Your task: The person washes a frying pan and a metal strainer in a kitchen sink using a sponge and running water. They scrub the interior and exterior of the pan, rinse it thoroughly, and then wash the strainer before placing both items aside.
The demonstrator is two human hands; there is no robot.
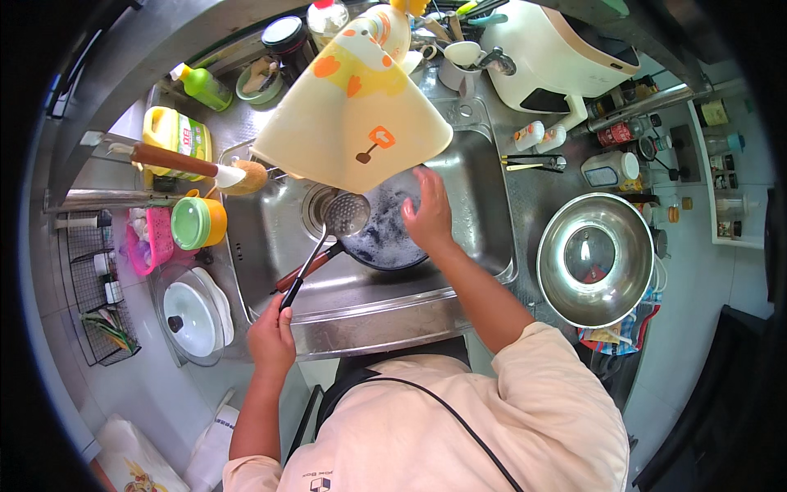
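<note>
My left hand (273, 335) is closed round the black handle of a metal skimmer (347, 214), whose perforated head hangs over the drain side of the steel sink (258, 270). Below it lies a dark frying pan (384, 237) holding sudsy water, its reddish-brown handle pointing towards me at the left. Over the pan and just under the edge of a cream patterned cloth or sheet (356, 123) is my right hand (428, 212), its fingers apart. The fingertips lie close to that edge; whether they touch it I cannot tell. The hanging sheet hides the faucet area and part of the pan.
A wooden-handled brush (203, 169) juts over the sink's left rim, near a yellow detergent jug (178, 142) and a green-lidded container (192, 222). A pot lid (193, 317) lies at the left. To the right stand a large steel bowl (550, 261) and a cream air fryer (535, 49).
</note>
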